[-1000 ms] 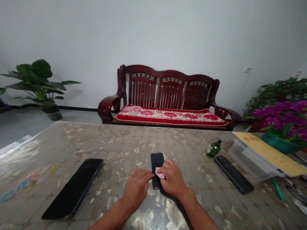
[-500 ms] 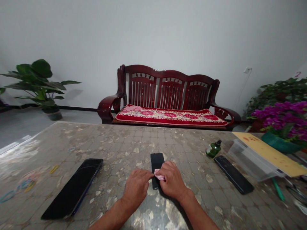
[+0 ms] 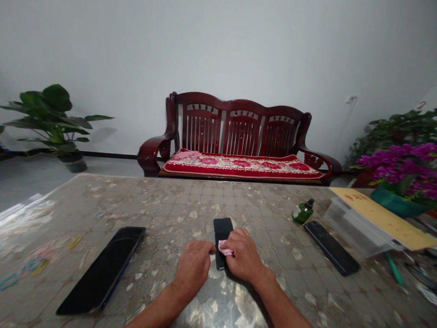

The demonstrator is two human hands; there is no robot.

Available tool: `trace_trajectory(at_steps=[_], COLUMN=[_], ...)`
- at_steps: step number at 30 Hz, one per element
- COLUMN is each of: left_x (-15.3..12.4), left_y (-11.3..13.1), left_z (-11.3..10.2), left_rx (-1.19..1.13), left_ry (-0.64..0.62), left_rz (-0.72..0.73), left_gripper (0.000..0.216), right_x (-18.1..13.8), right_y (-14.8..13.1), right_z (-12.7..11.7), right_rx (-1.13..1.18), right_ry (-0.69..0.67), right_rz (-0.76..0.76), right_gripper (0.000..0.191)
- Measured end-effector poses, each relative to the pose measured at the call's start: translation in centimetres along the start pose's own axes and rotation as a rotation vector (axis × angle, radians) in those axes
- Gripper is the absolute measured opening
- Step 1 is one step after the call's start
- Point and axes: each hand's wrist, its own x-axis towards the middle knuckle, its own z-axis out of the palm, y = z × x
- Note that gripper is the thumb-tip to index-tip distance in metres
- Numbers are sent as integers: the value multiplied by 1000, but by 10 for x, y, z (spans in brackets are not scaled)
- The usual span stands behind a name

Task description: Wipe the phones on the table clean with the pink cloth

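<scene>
A black smartphone [image 3: 222,226] lies on the patterned table in front of me, screen up. My right hand [image 3: 243,256] is closed on a small folded pink cloth [image 3: 225,247] and presses it against the screen. The lower right part of the phone is hidden under that hand. At the phone's left edge is my left hand [image 3: 194,262], its fingers curled and the tips of thumb and forefinger steadying the side.
A large black tablet [image 3: 102,269] lies to the left, near coloured rubber bands [image 3: 37,262]. On the right are another dark phone [image 3: 331,248], a green spray bottle [image 3: 303,212], a clear plastic box [image 3: 355,230] under a yellow envelope [image 3: 378,216], and a purple-flowered pot [image 3: 398,202].
The right hand and pink cloth have shifted very slightly left on the screen. The left fingertips have drawn back a little to the phone's edge. The whole view has shifted slightly.
</scene>
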Motion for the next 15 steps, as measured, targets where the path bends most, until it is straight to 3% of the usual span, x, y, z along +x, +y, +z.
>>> trace_trajectory(at_steps=[9, 15], left_x=[-3, -4], left_y=[-6, -7], left_z=[8, 27], left_rx=[-235, -617], left_ry=[22, -6], left_rz=[-61, -143], left_gripper=[42, 59], right_x=[-6, -7], right_y=[9, 4], right_z=[0, 4], right_rx=[85, 122], right_ry=[103, 131], right_rz=[245, 310], right_gripper=[30, 32])
